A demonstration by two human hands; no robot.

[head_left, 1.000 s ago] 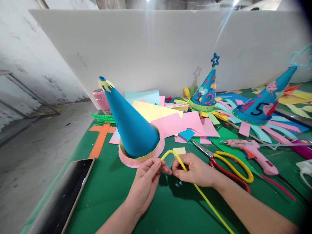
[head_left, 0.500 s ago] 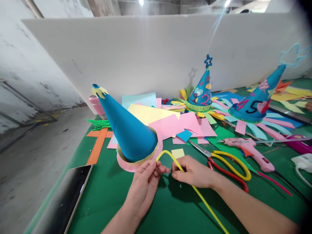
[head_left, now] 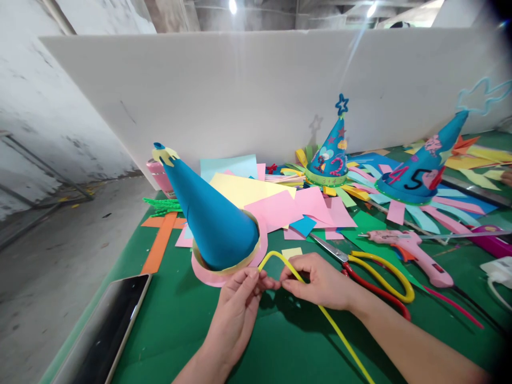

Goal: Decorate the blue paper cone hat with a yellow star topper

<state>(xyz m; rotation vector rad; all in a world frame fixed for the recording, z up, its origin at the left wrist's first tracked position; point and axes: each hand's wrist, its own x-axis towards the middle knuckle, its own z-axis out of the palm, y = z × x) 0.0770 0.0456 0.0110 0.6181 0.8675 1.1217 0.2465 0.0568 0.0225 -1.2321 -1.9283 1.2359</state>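
A yellow pipe cleaner (head_left: 340,336) runs between my hands, bent into a rounded corner near its upper end. My left hand (head_left: 239,304) pinches that end between thumb and fingers. My right hand (head_left: 314,280) is closed around the longer part, which trails down toward the lower edge. The fingertips of both hands nearly meet. Just beyond my left hand leans a blue paper cone hat (head_left: 220,224) with a pink and pale yellow brim and a yellow drip-shaped trim at its tip. To the right of my right hand lie scissors (head_left: 376,272) with red and yellow handles.
A phone (head_left: 108,325) lies at the table's left edge by orange strips (head_left: 160,245). Pink paper sheets (head_left: 276,208) cover the middle back. Two decorated hats (head_left: 330,154) stand behind, near a white board (head_left: 240,96). A pink glue gun (head_left: 416,250) rests at right.
Both hands keep nearly the same grip on the pipe cleaner, with the right fingertips slightly closer to the left. The whole view has shifted a little.
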